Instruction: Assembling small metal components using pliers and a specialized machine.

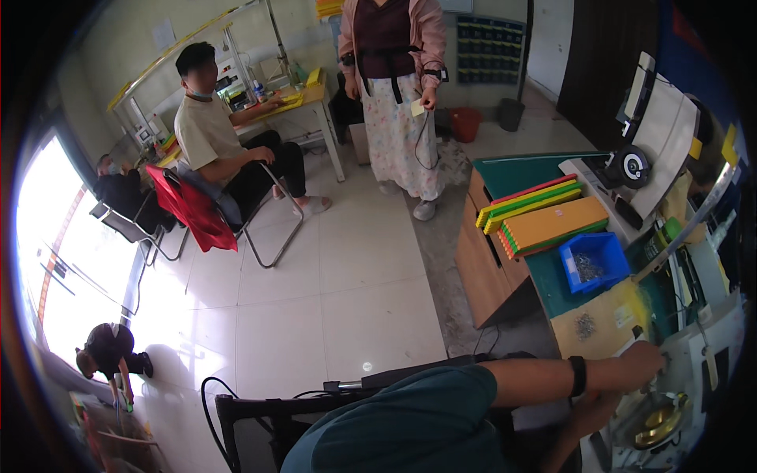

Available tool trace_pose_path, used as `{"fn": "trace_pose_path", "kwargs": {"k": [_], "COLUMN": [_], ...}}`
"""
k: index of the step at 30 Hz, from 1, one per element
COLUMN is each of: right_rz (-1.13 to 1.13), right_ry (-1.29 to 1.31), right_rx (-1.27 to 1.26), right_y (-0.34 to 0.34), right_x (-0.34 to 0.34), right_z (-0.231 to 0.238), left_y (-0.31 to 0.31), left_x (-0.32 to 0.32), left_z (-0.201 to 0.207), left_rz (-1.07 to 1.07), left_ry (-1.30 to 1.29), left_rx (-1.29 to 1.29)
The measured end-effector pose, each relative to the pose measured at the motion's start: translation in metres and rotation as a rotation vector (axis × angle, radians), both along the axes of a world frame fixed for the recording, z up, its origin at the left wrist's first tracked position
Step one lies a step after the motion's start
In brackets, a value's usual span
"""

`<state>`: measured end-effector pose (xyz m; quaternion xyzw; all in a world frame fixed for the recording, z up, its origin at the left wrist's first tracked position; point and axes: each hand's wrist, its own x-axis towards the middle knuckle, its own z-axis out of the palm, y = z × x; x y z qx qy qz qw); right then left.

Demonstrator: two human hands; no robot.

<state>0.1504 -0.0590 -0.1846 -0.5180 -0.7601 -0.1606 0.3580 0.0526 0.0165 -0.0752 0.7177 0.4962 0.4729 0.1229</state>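
Resting on or just over a pale machine (688,359), the left hand (643,365) has its back turned to view, so I cannot tell whether its fingers are spread or pinching something. A pale flat piece (625,345) shows right beside it, perhaps touching. The right forearm (579,433) passes beneath, and the right hand is too hidden to read. Near both hands, on the machine, sits a brass-coloured part (661,426). Just beyond the left hand, a heap of metal pieces (583,326) lies loose on a tan board (603,306); past it on the desk (546,277), a blue bin (611,272) holds more (or something much alike). With both supplies unspent, the work looks under way with plenty left; nothing plainly finished can be made out. Farther from the hands lie stacked orange panels (556,225), then a black wheel (632,167) on another pale device. Well apart, across the floor, are a standing person (398,87) holding a yellow slip (418,108) and a seated person (209,138).
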Motion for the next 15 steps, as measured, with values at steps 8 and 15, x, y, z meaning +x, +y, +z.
{"fn": "trace_pose_path", "kwargs": {"k": [8,15], "right_rz": [0.478,2.408], "right_ry": [0.463,1.457], "right_rx": [0.021,-1.325], "right_y": [-0.042,-0.041], "right_x": [0.037,-0.022], "right_z": [0.150,0.211], "left_y": [0.036,-0.023], "left_x": [0.007,-0.033], "left_z": [-0.002,0.037], "left_rz": [0.006,-0.117], "left_ry": [0.060,0.072], "left_rx": [0.046,-0.124]}}
